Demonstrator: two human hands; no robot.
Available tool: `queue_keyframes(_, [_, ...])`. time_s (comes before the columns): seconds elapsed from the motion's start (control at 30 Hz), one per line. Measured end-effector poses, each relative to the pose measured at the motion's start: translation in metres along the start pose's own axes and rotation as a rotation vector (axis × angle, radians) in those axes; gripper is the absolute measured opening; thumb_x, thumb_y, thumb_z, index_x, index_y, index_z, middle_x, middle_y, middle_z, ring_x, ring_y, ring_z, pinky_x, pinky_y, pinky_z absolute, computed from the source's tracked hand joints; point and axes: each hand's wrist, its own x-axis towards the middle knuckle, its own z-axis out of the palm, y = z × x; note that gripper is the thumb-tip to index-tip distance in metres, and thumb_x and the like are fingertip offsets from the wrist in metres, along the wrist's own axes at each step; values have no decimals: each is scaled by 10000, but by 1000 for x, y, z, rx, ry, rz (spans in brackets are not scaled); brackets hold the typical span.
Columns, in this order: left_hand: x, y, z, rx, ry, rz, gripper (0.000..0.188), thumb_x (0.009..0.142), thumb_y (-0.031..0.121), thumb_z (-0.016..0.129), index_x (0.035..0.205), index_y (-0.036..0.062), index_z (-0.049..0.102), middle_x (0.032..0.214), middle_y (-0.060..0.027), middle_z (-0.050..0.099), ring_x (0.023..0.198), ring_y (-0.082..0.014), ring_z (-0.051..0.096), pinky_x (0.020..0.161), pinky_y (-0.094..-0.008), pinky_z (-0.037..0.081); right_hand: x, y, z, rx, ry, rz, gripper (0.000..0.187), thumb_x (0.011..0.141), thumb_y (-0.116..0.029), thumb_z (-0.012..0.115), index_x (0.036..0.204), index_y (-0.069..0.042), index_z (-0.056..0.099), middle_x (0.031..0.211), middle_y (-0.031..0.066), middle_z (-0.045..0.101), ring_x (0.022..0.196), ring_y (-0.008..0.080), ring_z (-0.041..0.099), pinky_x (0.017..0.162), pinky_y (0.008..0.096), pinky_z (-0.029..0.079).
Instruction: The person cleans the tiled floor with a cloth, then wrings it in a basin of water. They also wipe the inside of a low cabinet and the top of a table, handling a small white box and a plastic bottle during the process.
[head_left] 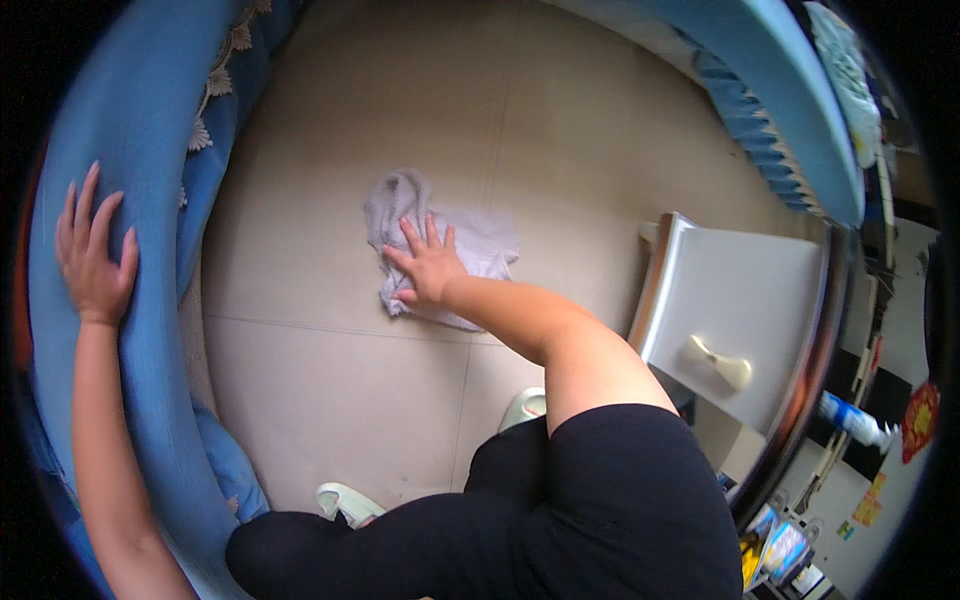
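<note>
A pale lilac-grey cloth [485,240] lies on the tiled floor, bunched at its left side and spread flatter to the right. My right hand [430,270] presses down on it from above with the fingers spread, not gripping. Well to the left, my left hand [95,265] rests palm down on a blue fabric cover [160,200], its fingers stretched apart and holding nothing. The part of the cloth beneath my right palm is hidden.
On the right stands a white cabinet [765,290] with a cream handle [718,362]. Another blue ruffled cover [790,90] curves along the far right. My feet in pale green slippers [345,500] are on the beige floor [330,400]. A bottle [850,418] shows farther right.
</note>
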Motion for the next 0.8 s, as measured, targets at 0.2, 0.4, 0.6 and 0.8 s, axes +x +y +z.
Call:
queue_keyframes(0.2, [16, 0, -4, 44, -40, 158, 407, 833, 288, 518, 1233, 221, 490, 1440, -53, 334, 1342, -293, 260, 1083, -424, 218, 98, 66, 7, 9, 316, 29, 566, 770, -438, 573, 1293, -241, 477, 1453, 121, 279, 1322, 414, 226, 1031, 608, 201])
queue_keyframes(0.4, [24, 9, 7, 49, -53, 172, 423, 863, 307, 482, 1276, 228, 446, 1441, -65, 329, 1334, -301, 268, 1078, -426, 217, 96, 309, -58, -231, 500, 741, 539, 835, -535, 445, 1287, -243, 478, 1346, 127, 436, 1240, 366, 372, 990, 563, 289])
queue_keyframes(0.6, [1, -10, 21, 103, -111, 114, 424, 873, 320, 483, 1285, 234, 437, 1441, -59, 330, 1328, -294, 280, 1077, -417, 224, -74, 392, -31, -53, 586, 1307, 679, 845, -519, 437, 1339, -55, 393, 1371, 248, 354, 1250, 404, 351, 1038, 459, 292])
queue_keyframes(0.8, [-46, -43, 25, 164, -285, -3, 433, 872, 332, 485, 1293, 243, 435, 1439, -52, 336, 1327, -288, 290, 1081, -409, 234, -106, 251, 28, -24, 609, 1183, 619, 827, -418, 520, 1274, 2, 434, 1365, 261, 328, 1249, 419, 316, 1062, 460, 234])
